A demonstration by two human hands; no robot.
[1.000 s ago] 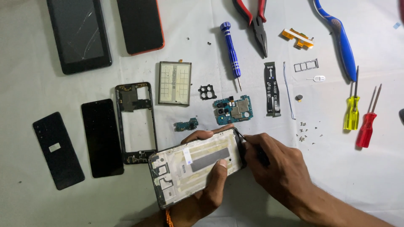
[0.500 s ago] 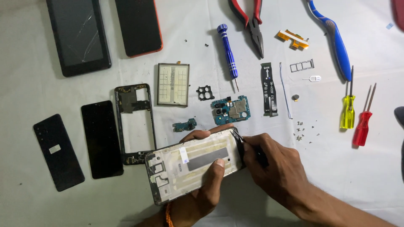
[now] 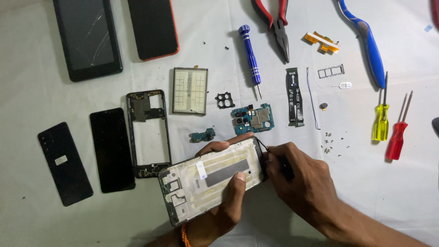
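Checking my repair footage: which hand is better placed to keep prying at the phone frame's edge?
Probably the right hand: it already holds a thin dark tool at the phone frame's end. The left hand cradles the frame from below, thumb on top.

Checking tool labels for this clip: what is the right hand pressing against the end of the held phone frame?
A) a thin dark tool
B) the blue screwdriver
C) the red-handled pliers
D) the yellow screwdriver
A: the right hand holds a thin dark tool at the end of the phone frame; the blue screwdriver, pliers and yellow screwdriver lie untouched on the table.
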